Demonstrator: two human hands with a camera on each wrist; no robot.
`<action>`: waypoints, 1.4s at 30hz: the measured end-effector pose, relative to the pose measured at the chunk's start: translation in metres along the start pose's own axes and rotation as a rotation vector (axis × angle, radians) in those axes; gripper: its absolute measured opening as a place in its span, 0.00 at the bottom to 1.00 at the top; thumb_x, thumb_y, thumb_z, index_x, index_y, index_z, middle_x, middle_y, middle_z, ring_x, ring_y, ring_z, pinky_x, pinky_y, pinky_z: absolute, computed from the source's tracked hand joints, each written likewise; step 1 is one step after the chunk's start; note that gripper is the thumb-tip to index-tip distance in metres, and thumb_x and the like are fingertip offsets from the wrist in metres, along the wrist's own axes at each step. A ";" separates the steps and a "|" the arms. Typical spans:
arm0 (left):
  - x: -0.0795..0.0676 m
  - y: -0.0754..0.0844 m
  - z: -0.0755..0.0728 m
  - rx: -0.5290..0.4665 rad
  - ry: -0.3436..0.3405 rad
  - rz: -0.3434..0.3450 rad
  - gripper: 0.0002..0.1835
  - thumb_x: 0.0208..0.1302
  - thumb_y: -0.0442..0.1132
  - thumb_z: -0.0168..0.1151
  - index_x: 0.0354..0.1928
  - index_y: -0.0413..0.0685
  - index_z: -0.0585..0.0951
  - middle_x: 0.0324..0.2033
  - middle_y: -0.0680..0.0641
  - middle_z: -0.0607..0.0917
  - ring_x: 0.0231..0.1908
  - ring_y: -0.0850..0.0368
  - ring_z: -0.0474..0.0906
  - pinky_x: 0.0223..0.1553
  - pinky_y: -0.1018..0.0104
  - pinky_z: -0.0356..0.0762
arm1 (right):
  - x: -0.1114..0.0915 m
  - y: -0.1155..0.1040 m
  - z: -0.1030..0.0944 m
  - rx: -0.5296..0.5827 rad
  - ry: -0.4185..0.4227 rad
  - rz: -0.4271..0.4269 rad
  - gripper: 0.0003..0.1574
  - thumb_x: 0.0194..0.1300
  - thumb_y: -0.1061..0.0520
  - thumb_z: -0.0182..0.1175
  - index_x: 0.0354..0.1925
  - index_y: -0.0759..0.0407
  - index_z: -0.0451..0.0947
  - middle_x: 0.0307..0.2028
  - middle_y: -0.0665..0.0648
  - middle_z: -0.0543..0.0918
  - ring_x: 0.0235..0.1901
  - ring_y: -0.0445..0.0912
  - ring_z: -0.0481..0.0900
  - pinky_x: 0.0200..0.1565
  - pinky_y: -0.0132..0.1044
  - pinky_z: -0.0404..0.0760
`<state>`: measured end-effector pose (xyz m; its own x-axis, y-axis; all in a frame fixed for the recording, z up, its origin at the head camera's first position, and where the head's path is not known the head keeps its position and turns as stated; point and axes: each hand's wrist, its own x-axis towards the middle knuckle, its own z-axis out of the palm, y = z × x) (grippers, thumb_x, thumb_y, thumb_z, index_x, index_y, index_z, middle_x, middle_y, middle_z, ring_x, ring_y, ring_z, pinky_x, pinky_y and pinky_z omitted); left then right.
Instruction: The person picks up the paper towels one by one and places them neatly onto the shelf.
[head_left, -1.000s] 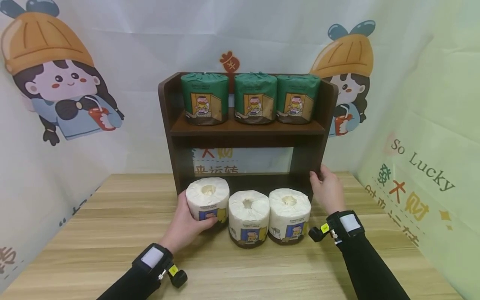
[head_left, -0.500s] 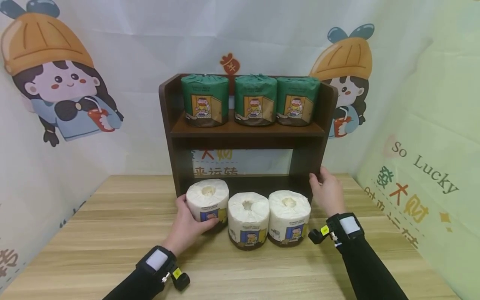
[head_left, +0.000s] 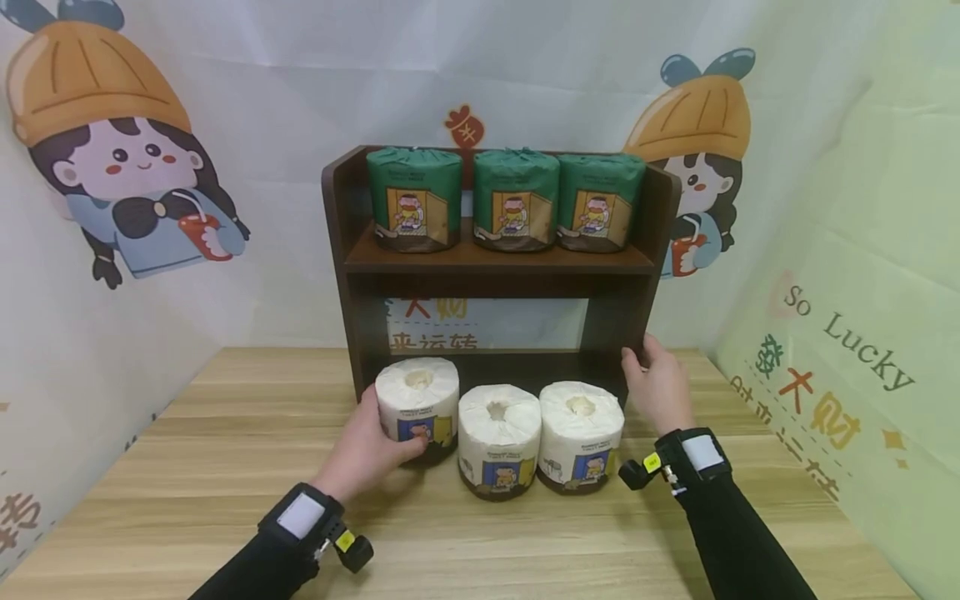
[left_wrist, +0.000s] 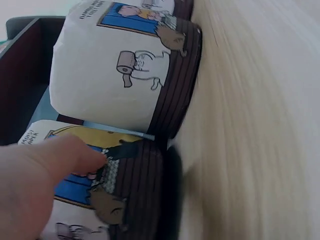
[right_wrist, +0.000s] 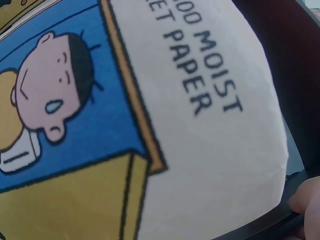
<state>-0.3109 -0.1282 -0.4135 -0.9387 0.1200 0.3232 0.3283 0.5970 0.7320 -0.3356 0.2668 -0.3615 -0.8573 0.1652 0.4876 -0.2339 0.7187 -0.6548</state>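
Observation:
A white-wrapped toilet paper roll stands upright at the left, in front of the lower opening of a dark brown two-tier shelf. My left hand grips it, thumb across the printed front and fingers round its left side. The left wrist view shows the thumb over the printed picture of this roll. Two more white rolls stand to its right, a middle roll and a right roll. My right hand holds the lower front edge of the shelf's right side panel, thumb inward.
On the upper tier stand three green-wrapped toilet paper rolls. All this is on a light wood-grain table. A printed white cloth hangs behind the shelf and along both sides.
The head view has shifted slightly. My left hand keeps its grip on the left roll, and its wrist has shifted a little left. The right hand stays at the shelf's side panel.

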 end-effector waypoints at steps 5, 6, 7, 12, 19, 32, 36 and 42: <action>-0.003 0.006 -0.006 0.147 0.009 -0.105 0.49 0.47 0.53 0.79 0.61 0.30 0.64 0.51 0.32 0.78 0.49 0.41 0.76 0.51 0.42 0.78 | 0.000 0.000 0.000 -0.006 0.012 -0.008 0.20 0.78 0.53 0.51 0.61 0.62 0.72 0.54 0.69 0.79 0.49 0.61 0.78 0.47 0.60 0.81; -0.004 0.008 -0.007 0.171 0.009 -0.122 0.48 0.47 0.56 0.79 0.59 0.29 0.66 0.49 0.31 0.78 0.48 0.40 0.77 0.49 0.42 0.79 | 0.000 0.000 0.000 -0.004 0.014 -0.010 0.20 0.78 0.53 0.51 0.61 0.62 0.72 0.54 0.68 0.79 0.49 0.61 0.78 0.47 0.60 0.81; -0.005 0.009 -0.007 0.190 0.007 -0.141 0.48 0.47 0.58 0.78 0.57 0.29 0.67 0.48 0.30 0.79 0.46 0.41 0.78 0.47 0.42 0.80 | 0.000 0.000 0.001 -0.001 0.017 -0.012 0.20 0.78 0.53 0.51 0.61 0.62 0.72 0.54 0.68 0.79 0.49 0.61 0.78 0.47 0.60 0.81; -0.007 0.012 -0.009 0.257 0.011 -0.174 0.46 0.46 0.64 0.76 0.52 0.31 0.70 0.43 0.31 0.81 0.39 0.42 0.80 0.38 0.46 0.83 | -0.001 -0.001 0.001 0.004 0.022 -0.014 0.19 0.77 0.54 0.53 0.60 0.62 0.73 0.53 0.68 0.80 0.48 0.60 0.79 0.47 0.59 0.82; -0.006 0.008 -0.012 0.294 0.012 -0.194 0.40 0.46 0.67 0.74 0.40 0.37 0.73 0.31 0.41 0.82 0.26 0.51 0.77 0.21 0.61 0.76 | 0.000 -0.002 0.001 0.002 0.008 -0.001 0.21 0.78 0.53 0.51 0.62 0.62 0.72 0.54 0.68 0.79 0.49 0.60 0.78 0.47 0.59 0.81; -0.003 0.001 -0.001 0.298 0.027 -0.091 0.39 0.49 0.62 0.76 0.49 0.36 0.77 0.38 0.38 0.86 0.31 0.52 0.81 0.31 0.54 0.83 | -0.001 0.001 0.002 0.013 -0.002 0.017 0.21 0.78 0.53 0.51 0.62 0.61 0.71 0.55 0.68 0.78 0.50 0.61 0.77 0.48 0.60 0.81; -0.001 -0.002 0.003 0.277 0.080 -0.110 0.35 0.49 0.61 0.76 0.42 0.36 0.78 0.31 0.40 0.85 0.23 0.55 0.79 0.21 0.59 0.79 | 0.000 0.000 0.002 0.013 -0.005 0.020 0.22 0.78 0.52 0.51 0.63 0.60 0.70 0.55 0.68 0.78 0.50 0.61 0.77 0.48 0.60 0.81; 0.001 -0.006 0.009 0.191 0.119 -0.138 0.36 0.52 0.57 0.75 0.46 0.32 0.75 0.33 0.37 0.84 0.19 0.57 0.79 0.21 0.62 0.81 | 0.000 0.000 0.002 0.012 -0.005 0.024 0.22 0.78 0.53 0.51 0.63 0.61 0.70 0.56 0.68 0.77 0.51 0.61 0.77 0.49 0.60 0.80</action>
<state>-0.3151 -0.1243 -0.4229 -0.9506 -0.0602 0.3044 0.1616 0.7416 0.6511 -0.3363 0.2648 -0.3629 -0.8651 0.1792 0.4686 -0.2186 0.7061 -0.6735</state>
